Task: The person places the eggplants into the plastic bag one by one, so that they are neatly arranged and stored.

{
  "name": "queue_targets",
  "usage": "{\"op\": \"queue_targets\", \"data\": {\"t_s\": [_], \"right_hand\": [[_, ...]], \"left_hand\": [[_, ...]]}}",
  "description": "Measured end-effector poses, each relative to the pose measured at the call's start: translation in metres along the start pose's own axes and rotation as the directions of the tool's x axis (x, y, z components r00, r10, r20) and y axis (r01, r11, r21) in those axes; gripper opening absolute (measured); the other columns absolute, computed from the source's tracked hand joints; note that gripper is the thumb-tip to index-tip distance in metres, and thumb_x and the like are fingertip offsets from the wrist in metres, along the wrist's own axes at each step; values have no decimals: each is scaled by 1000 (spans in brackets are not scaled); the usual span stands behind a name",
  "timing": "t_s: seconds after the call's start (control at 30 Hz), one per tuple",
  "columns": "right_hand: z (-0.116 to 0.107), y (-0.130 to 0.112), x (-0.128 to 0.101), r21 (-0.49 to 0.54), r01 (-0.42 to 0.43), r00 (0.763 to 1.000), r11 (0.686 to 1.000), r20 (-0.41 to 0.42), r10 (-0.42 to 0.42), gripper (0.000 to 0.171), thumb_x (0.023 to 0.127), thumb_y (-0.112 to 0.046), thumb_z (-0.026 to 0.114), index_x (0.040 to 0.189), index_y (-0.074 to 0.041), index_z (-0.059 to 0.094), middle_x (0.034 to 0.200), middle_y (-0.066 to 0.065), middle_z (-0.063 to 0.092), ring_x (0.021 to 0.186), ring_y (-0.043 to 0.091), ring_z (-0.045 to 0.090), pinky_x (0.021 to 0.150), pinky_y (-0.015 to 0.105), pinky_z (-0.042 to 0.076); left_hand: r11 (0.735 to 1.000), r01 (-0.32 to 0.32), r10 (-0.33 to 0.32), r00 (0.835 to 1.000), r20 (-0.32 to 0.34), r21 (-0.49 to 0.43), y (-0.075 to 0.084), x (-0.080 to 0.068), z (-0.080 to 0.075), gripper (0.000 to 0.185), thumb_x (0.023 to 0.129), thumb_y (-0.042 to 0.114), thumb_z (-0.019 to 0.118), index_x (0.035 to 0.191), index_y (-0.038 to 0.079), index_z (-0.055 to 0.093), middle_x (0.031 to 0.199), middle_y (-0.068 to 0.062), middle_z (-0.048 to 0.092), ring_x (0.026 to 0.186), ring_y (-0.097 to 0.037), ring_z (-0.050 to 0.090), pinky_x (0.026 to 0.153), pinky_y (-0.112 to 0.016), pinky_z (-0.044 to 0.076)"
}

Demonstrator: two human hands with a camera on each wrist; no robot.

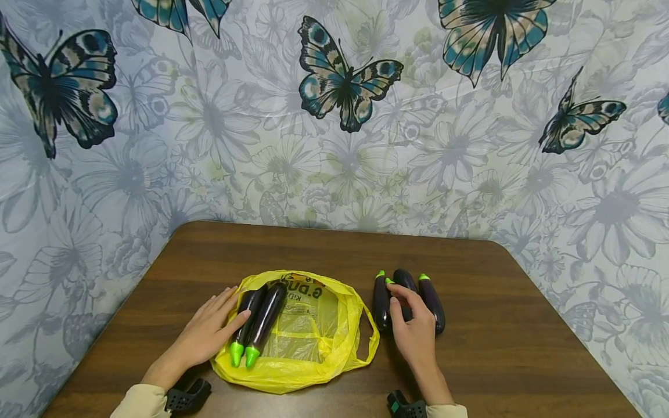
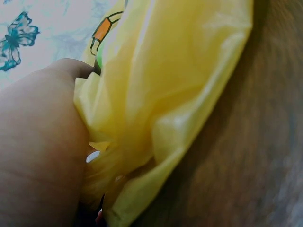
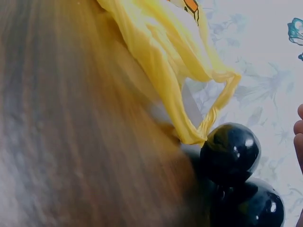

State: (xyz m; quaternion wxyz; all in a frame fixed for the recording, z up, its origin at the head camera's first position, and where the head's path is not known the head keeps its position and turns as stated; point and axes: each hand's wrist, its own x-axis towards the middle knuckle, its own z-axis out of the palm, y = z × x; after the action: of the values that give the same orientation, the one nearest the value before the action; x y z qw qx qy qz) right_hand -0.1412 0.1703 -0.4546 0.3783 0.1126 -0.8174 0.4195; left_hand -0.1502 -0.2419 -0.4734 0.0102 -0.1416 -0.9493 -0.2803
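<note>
- A brown wooden table (image 1: 334,249) is seen from above, with a cloth printed with butterflies and flowers (image 1: 334,116) hung behind it.
- A yellow plastic bag (image 1: 313,342) is laid flat on the table, near its front edge and left of centre.
- 2 dark purple eggplants (image 1: 259,322) with bright green stems are laid side by side on the left part of the bag, touching each other, stems pointed toward the person.
- The left hand (image 1: 209,334) is rested flat beside those 2 eggplants, fingers straight and relaxed, fingertips touching the nearer one and the bag's edge.
- In the left wrist view, the bag (image 2: 156,118) is seen crumpled against the hand (image 2: 38,151).
- 3 more eggplants (image 1: 432,302) are grouped on the bare table just right of the bag, stems pointed away.
- The right hand (image 1: 413,325) is laid over this group, fingers curled around the middle eggplant.
- In the right wrist view, 2 rounded glossy eggplant ends (image 3: 230,153) are seen touching the bag's handle loop (image 3: 208,109).
- The 2 hands are held well apart.
</note>
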Motion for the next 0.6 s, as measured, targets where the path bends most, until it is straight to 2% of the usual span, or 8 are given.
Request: {"op": "queue_targets", "data": {"t_s": [0.23,0.4,0.5,0.6], "right_hand": [[-3,5,2,-5,-7,1000,1000,-19,7,29,93,8,67,116,-8,76,113,2,77,93,14,71,83,22,57],[-5,6,2,8,-3,1000,1000,-30,3,29,94,9,66,115,-9,76,111,2,77,93,14,71,84,15,54],[-6,7,3,4,2,999,1000,-37,-2,29,94,8,65,115,-8,76,111,3,77,94,17,70,83,16,54],[-6,8,3,-11,-6,999,1000,-50,5,28,93,8,66,114,-8,77,109,3,77,92,12,70,82,15,55]], "left_hand": [[1000,1,-1,1000,-2,9,1,0,-1,76,108,55,43,159,-1,35,167,-25,27,154,-47,21,122,-70,16],[1000,2,-2,1000,-2,10,1,0,0,76,108,55,43,159,-2,35,167,-25,27,154,-47,22,122,-70,16],[1000,1,-1,1000,-2,9,1,0,-1,76,108,55,43,158,-2,35,167,-25,27,154,-47,22,122,-70,16],[1000,0,0,1000,-1,7,2,-1,-1,76,108,55,43,158,-2,36,167,-25,27,154,-47,22,121,-70,16]]}}
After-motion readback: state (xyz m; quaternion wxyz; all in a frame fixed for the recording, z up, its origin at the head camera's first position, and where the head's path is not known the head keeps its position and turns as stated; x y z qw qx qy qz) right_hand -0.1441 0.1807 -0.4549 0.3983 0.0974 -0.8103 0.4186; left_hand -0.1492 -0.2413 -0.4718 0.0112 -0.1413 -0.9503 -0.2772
